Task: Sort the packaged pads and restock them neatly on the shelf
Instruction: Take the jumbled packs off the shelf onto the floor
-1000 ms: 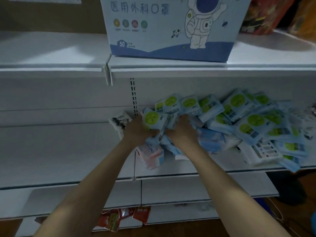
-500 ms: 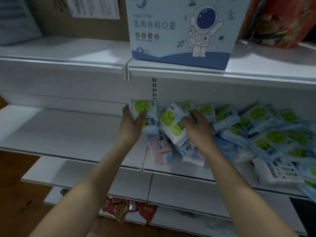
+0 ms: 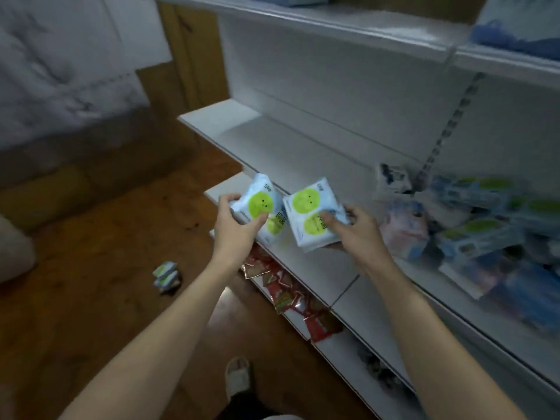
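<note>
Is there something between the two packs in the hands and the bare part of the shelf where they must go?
Nothing visible. The left hand and right hand hold their packs just over the bare shelf; the jumbled pile lies farther right.

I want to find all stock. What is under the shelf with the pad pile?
Under that shelf, red packets lie on a lower shelf, with dark blurred items further right. The rest beneath is covered.

The white shelf lay bare along its left stretch, giving open passage. Its right end was blocked by a jumbled heap of packs. Red packets crowded the lower ledge; three packs lay on the floor.
</note>
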### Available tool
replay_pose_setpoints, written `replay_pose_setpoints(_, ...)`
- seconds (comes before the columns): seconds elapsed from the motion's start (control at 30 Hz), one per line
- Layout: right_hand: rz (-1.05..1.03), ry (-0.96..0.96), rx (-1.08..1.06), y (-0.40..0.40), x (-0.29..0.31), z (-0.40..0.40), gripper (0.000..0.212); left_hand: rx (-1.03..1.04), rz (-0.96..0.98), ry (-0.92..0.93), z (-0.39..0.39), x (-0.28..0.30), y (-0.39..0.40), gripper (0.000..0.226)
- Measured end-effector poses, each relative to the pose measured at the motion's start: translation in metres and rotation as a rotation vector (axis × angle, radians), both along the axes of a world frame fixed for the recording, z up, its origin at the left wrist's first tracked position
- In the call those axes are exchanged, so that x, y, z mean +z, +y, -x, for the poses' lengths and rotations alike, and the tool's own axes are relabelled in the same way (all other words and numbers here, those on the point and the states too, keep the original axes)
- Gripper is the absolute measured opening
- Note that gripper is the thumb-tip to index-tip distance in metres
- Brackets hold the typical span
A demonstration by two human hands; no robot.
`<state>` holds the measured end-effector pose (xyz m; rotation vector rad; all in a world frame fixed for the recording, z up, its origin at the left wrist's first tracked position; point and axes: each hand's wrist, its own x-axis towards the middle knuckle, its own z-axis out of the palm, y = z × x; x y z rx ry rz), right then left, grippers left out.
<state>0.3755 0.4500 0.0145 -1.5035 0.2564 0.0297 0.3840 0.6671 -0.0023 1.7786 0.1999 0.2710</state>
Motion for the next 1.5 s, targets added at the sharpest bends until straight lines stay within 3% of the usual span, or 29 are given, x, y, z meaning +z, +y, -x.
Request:
replay_pose_setpoints(0.3, 0.218, 0.029, 0.391, 0.17, -0.029, -0.008, 0.026, 0.334, 0.087, 0.103, 0.051, -0.043, 0.167, 0.047)
replay_pose_setpoints(0.47, 0.305, 0.108, 0.53, 0.273, -0.059, -0.016, 0.032, 0.393, 0.194, 0.223, 0.084, -0.082, 0.271, 0.053)
replay_pose_setpoints(0.77, 0.447, 0.214, 0.708, 0.412, -0.121, -0.051, 0.028, 0.437, 0.312, 0.37, 0.1, -0.131, 0.418, 0.029)
replay_pose_setpoints(0.9, 0.586, 0.215, 0.77, 0.447, -0.149, -0.09, 0.027, 0.482, 0.298, 0.424, 0.073, -0.154, 0.448, 0.03)
replay_pose_setpoints(1.13, 0.781, 0.309, 0.893, 0.498, -0.218, -0.185, 0.027, 0.546, 0.217, 0.68, -0.009, -0.225, 0.481, 0.041)
replay_pose_setpoints(1.23, 0.883, 0.32, 1.025, 0.523, -0.274, -0.249, 0.026, 0.613, 0.236, 0.743, -0.058, -0.27, 0.493, 0.046)
replay_pose_setpoints(1.37, 1.206, 0.171, 1.289, 0.554, -0.361, -0.328, 0.036, 0.707, 0.309, 0.861, -0.112, -0.349, 0.501, 0.043)
replay_pose_setpoints(1.5, 1.393, 0.041, 1.405, 0.585, -0.451, -0.393, 0.025, 0.707, 0.307, 0.946, -0.165, -0.438, 0.516, 0.042)
